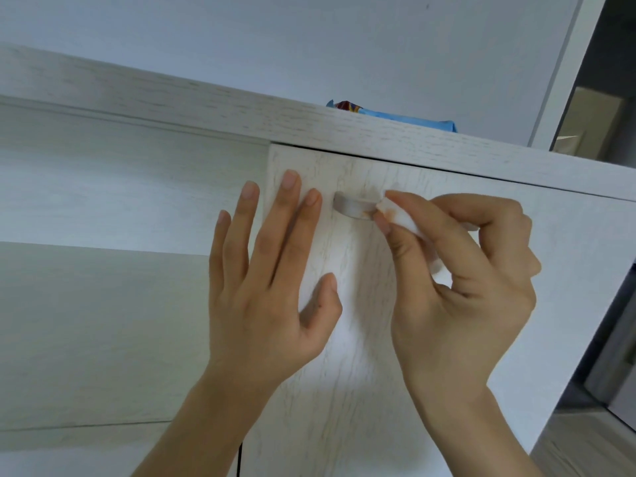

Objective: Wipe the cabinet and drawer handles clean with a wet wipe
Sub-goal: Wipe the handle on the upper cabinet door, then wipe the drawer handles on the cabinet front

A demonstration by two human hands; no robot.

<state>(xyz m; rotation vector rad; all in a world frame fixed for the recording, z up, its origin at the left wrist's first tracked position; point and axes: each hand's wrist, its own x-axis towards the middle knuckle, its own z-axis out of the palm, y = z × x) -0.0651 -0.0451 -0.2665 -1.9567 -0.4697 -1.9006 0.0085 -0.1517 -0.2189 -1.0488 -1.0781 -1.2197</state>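
A short grey metal handle [352,205] sticks out of a whitewashed wooden cabinet door [364,339] near its top left corner. My right hand [457,287] pinches a folded white wet wipe [399,215], stained light brown at its tip, against the right end of the handle. My left hand [268,280] lies flat on the door just left of the handle, fingers straight and spread, with the outer fingers past the door's left edge.
A blue wipes packet [395,116] lies on the cabinet's top board [206,108], above the door. Open shelving [103,304] fills the left. A white wall rises behind, and a doorway with a dark gap [605,98] shows at the right.
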